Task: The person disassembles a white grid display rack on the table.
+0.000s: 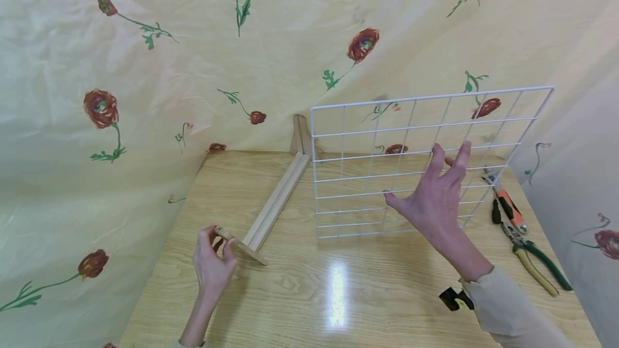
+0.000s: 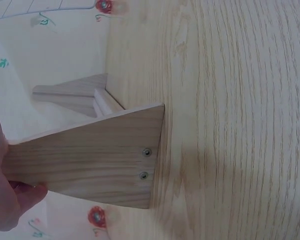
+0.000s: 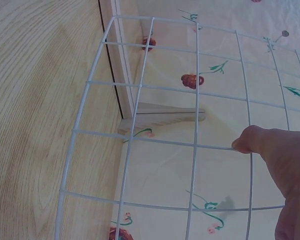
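Observation:
My left hand pinches the narrow top of a tapered wooden end piece between thumb and fingers. That piece belongs to a low wooden stand, whose long grooved bar runs back across the table to a matching upright end piece. Two metal screw heads show near the foot of the nearer piece. With fingers spread, my right hand holds a white wire grid panel tilted up, right of the stand. In the right wrist view its thumb presses at a wire crossing.
On the table's right side lie pliers with green and yellow handles and a tool with orange and black handles. Flower-printed cloth hangs behind and beside the wood-grain table. A black device sits at the right cuff.

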A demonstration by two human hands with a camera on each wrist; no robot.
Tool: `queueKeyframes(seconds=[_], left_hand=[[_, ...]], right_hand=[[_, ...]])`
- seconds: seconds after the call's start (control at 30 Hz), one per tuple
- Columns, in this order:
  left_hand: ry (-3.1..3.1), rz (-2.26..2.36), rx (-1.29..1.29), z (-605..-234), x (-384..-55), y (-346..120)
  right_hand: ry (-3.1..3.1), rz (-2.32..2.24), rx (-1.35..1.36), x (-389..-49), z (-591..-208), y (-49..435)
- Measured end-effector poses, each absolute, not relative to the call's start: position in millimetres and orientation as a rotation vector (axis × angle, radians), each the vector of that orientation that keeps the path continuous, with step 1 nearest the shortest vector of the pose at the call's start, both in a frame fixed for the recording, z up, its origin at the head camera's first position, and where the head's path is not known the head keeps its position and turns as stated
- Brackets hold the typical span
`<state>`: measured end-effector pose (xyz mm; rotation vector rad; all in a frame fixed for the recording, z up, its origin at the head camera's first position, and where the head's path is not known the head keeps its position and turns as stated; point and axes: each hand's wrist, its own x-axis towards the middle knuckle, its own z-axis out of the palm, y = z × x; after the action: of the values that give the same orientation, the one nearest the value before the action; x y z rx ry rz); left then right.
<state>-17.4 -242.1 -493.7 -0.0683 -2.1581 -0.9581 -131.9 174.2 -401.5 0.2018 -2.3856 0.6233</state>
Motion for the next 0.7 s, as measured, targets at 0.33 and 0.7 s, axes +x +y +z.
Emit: queueKeyframes(seconds=[0.33,0.7], left_hand=[[-2.155,-0.911,-0.069,-494.9,-15.3,-241.8],[-2.142,-0.893,-0.064,-494.4,-14.8,-239.8]], right_hand=[[-2.405,0.622,0.200,-131.6,-401.4,173.3],[-2.393,0.619,0.210,-131.8,-402.8,173.6]])
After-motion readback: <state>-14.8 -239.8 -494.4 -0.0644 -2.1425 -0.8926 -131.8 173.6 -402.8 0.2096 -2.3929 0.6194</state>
